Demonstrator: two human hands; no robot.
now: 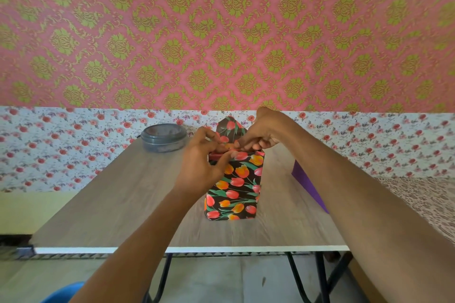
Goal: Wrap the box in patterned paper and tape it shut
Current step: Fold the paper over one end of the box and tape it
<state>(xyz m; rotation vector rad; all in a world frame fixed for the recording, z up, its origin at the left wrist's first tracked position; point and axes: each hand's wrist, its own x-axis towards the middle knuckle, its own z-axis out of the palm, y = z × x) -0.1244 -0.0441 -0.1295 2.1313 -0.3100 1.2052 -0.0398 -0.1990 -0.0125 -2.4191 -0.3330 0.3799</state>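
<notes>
Under pink damask wallpaper, a wood-grain tabletop (pixel 110 204) carries the box (pixel 234 194), which stands upright near the middle, its sides already covered. Both hands meet at its open top. The left hand (pixel 202 162) and right hand (pixel 263 130) each pinch the paper (pixel 242 156) folds with curled fingers, and a pointed flap (pixel 230 128) stands up behind. The box looks light and stiff and the paper thin, glossy and easily torn, so it is best gripped along creased edges. A grey lidded container (pixel 164 137) sits toward the far left corner.

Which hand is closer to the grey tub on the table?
Left. The left hand is just right of the tub, at the box top; the right hand is farther right, beyond it.
</notes>
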